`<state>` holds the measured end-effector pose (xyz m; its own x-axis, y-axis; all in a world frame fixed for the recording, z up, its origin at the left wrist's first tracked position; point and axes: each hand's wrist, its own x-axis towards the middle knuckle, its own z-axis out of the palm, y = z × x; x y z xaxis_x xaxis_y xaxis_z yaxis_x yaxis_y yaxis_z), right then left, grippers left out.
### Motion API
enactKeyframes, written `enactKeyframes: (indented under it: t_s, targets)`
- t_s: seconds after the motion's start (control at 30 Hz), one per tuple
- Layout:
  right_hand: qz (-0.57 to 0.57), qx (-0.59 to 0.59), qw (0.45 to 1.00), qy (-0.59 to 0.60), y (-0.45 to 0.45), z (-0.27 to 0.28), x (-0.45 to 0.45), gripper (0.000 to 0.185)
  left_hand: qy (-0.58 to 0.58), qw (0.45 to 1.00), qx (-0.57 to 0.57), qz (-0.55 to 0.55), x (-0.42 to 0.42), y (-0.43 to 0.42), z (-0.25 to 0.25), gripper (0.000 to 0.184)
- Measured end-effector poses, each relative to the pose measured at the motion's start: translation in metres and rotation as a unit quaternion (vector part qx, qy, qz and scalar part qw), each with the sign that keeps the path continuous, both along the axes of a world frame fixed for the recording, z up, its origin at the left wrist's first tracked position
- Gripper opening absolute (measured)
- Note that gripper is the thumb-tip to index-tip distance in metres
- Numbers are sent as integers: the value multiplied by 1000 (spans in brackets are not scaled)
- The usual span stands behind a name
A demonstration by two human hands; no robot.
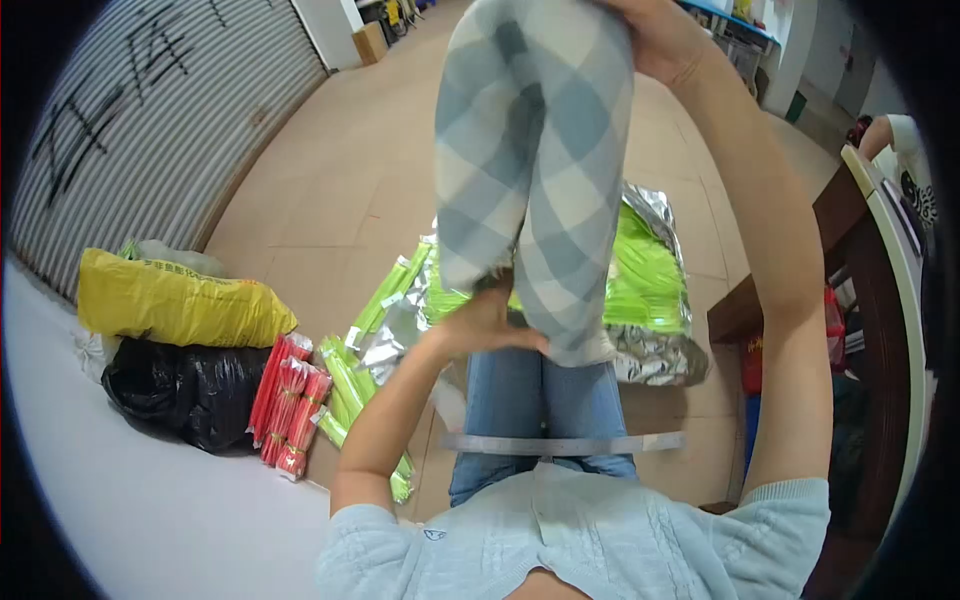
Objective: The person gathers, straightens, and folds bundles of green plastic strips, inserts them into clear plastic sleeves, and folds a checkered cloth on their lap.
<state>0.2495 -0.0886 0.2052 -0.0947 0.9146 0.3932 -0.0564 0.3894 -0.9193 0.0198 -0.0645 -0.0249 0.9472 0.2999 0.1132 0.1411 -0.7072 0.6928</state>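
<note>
Well, at left a yellow sack (185, 300) and a black bag (190, 390) hide their contents; red bundles (292, 405) beside them are tied. Centre, the left hand (478, 322) meets the lower end of the raised checked cloth (575, 190), its grip hard to judge. Opened foil (655, 358) holds green packs (645, 270); above, apart, the right hand (665, 42) grips the cloth's top.

Tiled floor (330, 170), corrugated metal shutter (150, 110)
</note>
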Motion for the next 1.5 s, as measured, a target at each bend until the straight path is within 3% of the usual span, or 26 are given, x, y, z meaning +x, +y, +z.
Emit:
enactKeyframes:
  t_s: [0.03, 0.1, 0.17, 0.2, 0.3, 0.4, 0.57, 0.73, 0.83, 0.93, 1.03, 1.17, 1.27, 1.3, 1.33, 1.43, 1.5]
  targets:
    - [16, 26, 1000, 7, 0, 11, 1, 29, -37, 995, 96, 1, 8, 18, 10, 83]
    - [46, 71, 996, 23, 1, 29, 10, 31, -111, 988, -95, -42, 21, 44, 50, 82]
    - [70, 49, 993, 79, -3, 40, 20, 32, -199, 955, -220, -18, 43, 56, 87, 79]
    - [82, 36, 990, 110, -4, 43, 22, 32, -226, 936, -269, 5, 57, 60, 98, 77]
    - [-29, 67, 993, 97, 2, 40, 23, 32, -267, 872, -406, 59, 90, 57, 98, 71]
    - [-12, 84, 993, 82, 11, 28, 26, 34, -323, 815, -476, 71, 90, 38, 101, 65]
    - [-59, 97, 992, 55, 1, 25, 43, 33, -408, 769, -487, 72, 68, 41, 149, 56]
    - [-105, 110, 987, 55, 10, 28, 74, 33, -450, 762, -460, 68, 46, 65, 210, 46]
    - [-187, 85, 978, 21, 17, 32, 66, 34, -443, 791, -412, 88, 52, 91, 235, 41]
    - [-173, 133, 976, 7, 24, 36, 72, 31, -418, 842, -321, 116, 57, 141, 242, 33]
    - [-146, 179, 972, -43, -8, 42, 63, 27, -441, 861, -236, 96, 36, 126, 247, 36]
    - [-141, 235, 953, -133, -73, 14, 41, 23, -484, 859, -141, 88, -2, 61, 225, 50]
    - [-111, 275, 931, -214, -139, -45, 21, 20, -534, 829, -58, 152, -43, -8, 172, 63]
    - [-84, 278, 927, -236, -165, -67, 12, 20, -474, 822, 218, 229, -66, -17, 148, 63]
    - [-42, 271, 928, -252, -191, -90, 3, 19, -458, 829, 250, 202, -89, -35, 123, 60]
    - [79, 177, 943, -270, -255, -149, -33, 15, -285, 958, -10, -27, -146, -95, 46, 49]
    - [107, 92, 956, -256, -271, -174, -47, 11, -159, 970, -180, -35, -164, -124, 1, 42]
